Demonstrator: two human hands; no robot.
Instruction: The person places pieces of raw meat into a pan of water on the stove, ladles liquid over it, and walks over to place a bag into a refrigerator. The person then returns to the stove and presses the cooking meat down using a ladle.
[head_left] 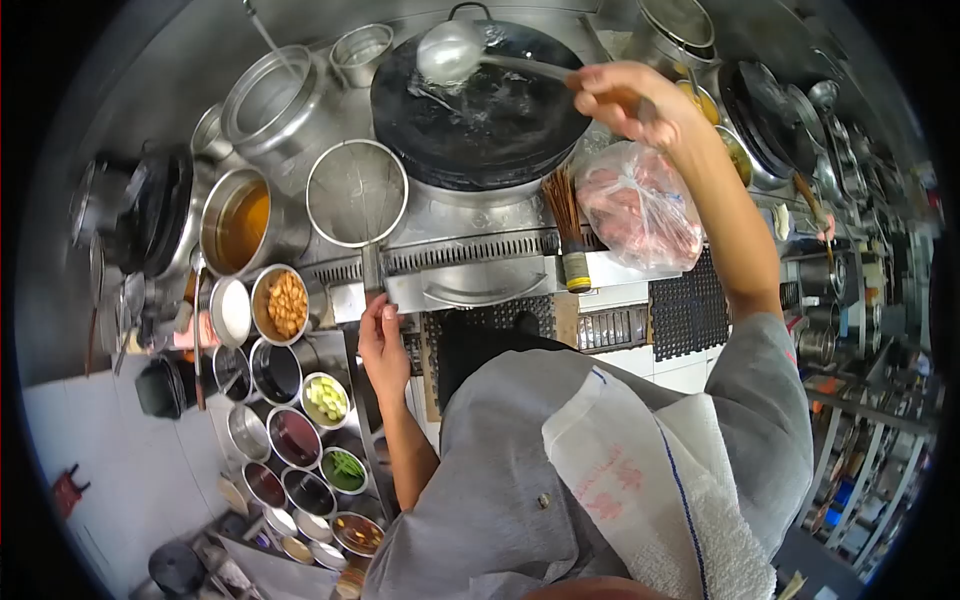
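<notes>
My right hand (630,100) is closed round the handle of a metal ladle (450,55), whose bowl is over the far left part of a black wok (500,150). Clear liquid glistens inside the wok. At the counter's front edge, my left hand (383,345) has its fingers closed at the handle end of a round mesh strainer (357,190). The strainer sits left of the wok, and I see only bare mesh within its rim. Beneath my right forearm lies a clear plastic bag of pinkish meat (640,205), with a bamboo wok brush (567,230) beside it.
Left of the strainer stand a large metal pot (270,95) and a pot of amber liquid (240,225). Several containers of ingredients (295,435) line the left side. More woks (770,115) are at the right. A white towel (640,470) hangs over my grey top.
</notes>
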